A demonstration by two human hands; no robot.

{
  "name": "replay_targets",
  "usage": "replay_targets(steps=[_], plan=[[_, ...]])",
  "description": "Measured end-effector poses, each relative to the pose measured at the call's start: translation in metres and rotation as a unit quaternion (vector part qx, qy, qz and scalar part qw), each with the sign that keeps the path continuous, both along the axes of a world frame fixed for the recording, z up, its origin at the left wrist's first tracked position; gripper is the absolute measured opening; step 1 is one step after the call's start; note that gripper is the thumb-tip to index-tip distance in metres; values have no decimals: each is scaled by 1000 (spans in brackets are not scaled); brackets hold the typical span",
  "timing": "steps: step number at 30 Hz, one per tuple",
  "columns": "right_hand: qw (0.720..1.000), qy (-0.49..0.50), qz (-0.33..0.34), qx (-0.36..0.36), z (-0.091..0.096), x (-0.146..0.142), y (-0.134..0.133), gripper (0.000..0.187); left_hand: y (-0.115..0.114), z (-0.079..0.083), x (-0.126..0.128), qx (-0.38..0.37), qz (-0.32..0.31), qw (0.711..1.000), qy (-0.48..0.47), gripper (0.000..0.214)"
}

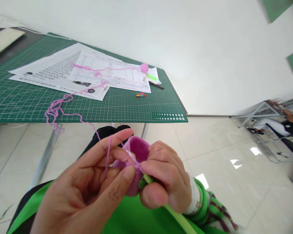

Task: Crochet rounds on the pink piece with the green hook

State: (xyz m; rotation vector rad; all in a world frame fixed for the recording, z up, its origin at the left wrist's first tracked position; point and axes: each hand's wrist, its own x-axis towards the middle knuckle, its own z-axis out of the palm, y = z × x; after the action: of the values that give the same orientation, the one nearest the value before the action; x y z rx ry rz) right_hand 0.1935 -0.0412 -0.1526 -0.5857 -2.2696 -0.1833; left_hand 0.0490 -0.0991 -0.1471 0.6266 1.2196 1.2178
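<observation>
Pinched between the thumb and fingers of my left hand (92, 182) is a pink crochet piece (136, 146), shaped like a small hollow cup. Pink yarn (108, 156) loops over that hand's raised index finger. My right hand (166, 175) grips a crochet hook (177, 216) with a light green handle, and its silver tip lies at the edge of the piece, close to my left fingertips. A small dark green item (142, 183) shows beside the right thumb; its kind is unclear. From the left hand the yarn runs up to a loose tangle (55, 112) hanging over the table edge.
A green cutting mat (127, 109) covers the table, with printed sheets (63, 66) on it. Near its right end are a pink yarn ball (144, 67), a bright green tool (151, 77), a dark pen-like stick (156, 85) and colourful stitch markers (141, 95). Another person (283, 125) sits far right.
</observation>
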Motion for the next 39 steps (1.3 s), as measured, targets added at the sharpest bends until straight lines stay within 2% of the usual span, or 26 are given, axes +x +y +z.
replay_targets(steps=[3,8,13,17,20,23,25,27,29,31,35,39], plan=[[1000,15,8,-26,9,8,0,32,2,-3,-10,-13,-15,999,-33,60],[990,108,23,-89,20,16,-12,39,1,-4,-14,-30,-38,998,-36,67],[981,118,-36,-147,33,22,-25,34,2,-4,-14,-12,-51,999,-9,63],[978,89,-10,-188,45,25,-25,33,9,-2,-13,-17,-51,998,-40,67],[967,118,-9,-224,49,25,-23,33,17,1,-11,-17,-55,994,-89,69],[957,141,21,-253,49,22,-23,34,19,2,-11,-20,-53,992,-115,70],[955,160,19,-250,47,18,-24,36,15,0,-13,-24,-54,991,-122,70],[960,172,-22,-218,46,13,-26,42,9,-2,-15,-31,-63,990,-122,69],[970,158,-52,-175,47,10,-28,47,3,-4,-18,-34,-79,990,-113,67],[979,127,-56,-152,49,9,-28,44,-1,-4,-19,-37,-89,989,-110,63],[977,89,-45,-190,48,9,-24,30,-2,-3,-16,-63,-91,989,-100,57],[978,99,-57,-177,44,8,-20,38,4,-1,-8,-43,-50,994,-88,70]])
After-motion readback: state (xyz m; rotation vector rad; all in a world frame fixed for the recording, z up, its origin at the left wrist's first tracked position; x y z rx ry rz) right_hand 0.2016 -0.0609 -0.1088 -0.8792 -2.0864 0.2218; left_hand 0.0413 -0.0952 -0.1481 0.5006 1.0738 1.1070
